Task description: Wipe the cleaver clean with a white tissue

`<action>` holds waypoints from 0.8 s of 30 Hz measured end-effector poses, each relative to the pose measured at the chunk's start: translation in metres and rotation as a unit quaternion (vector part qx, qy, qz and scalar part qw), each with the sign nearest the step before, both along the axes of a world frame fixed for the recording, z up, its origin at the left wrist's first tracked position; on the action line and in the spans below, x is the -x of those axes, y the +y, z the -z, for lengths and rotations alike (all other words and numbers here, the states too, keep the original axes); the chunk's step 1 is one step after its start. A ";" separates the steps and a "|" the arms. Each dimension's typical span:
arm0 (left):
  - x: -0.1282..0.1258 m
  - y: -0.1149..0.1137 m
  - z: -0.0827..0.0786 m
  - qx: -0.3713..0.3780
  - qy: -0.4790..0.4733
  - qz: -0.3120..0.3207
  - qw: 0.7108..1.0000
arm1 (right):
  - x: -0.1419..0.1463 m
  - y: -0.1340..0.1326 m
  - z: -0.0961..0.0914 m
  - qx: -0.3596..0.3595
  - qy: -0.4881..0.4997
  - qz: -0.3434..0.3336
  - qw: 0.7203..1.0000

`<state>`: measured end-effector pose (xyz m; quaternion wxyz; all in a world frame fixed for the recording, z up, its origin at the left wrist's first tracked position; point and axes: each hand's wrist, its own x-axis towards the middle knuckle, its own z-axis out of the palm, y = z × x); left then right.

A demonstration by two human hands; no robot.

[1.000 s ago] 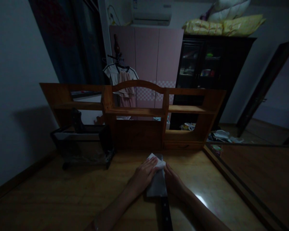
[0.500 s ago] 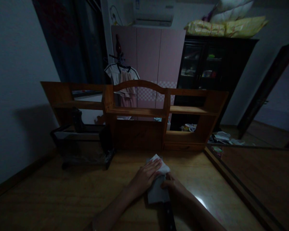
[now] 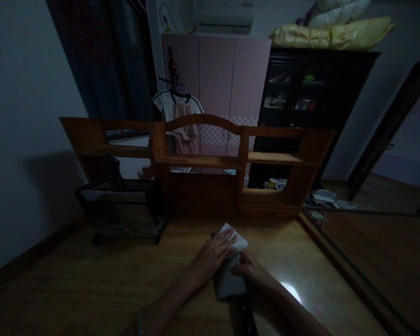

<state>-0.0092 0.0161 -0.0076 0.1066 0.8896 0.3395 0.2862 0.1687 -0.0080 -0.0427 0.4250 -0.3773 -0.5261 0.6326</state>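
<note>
A cleaver (image 3: 228,280) lies with its broad grey blade pointing away from me and its black riveted handle (image 3: 247,315) toward me. On the far part of the blade my left hand (image 3: 213,252) presses a folded white tissue (image 3: 240,242), its fingers extended over it. My right hand (image 3: 251,267) grips the blade's right edge, thumb on top and fingers mostly hidden along the side. The tissue's right corner sits close to the right fingers. No hand is on the handle.
Under the cleaver is a wooden tabletop (image 3: 126,280). A wooden shelf unit (image 3: 203,161) stands along its back. At the left is a dark-framed tank-like box (image 3: 126,214) with a black object (image 3: 114,173) on top. A raised wooden edge (image 3: 339,261) runs along the right.
The cleaver's blade has shifted very slightly. My left hand still presses the tissue and my right hand still grips the blade. The view has tilted a little.
</note>
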 end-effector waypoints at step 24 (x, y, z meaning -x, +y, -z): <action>0.002 0.018 0.029 -0.003 -0.014 -0.199 0.980 | 0.005 -0.002 -0.021 0.066 0.104 0.030 0.992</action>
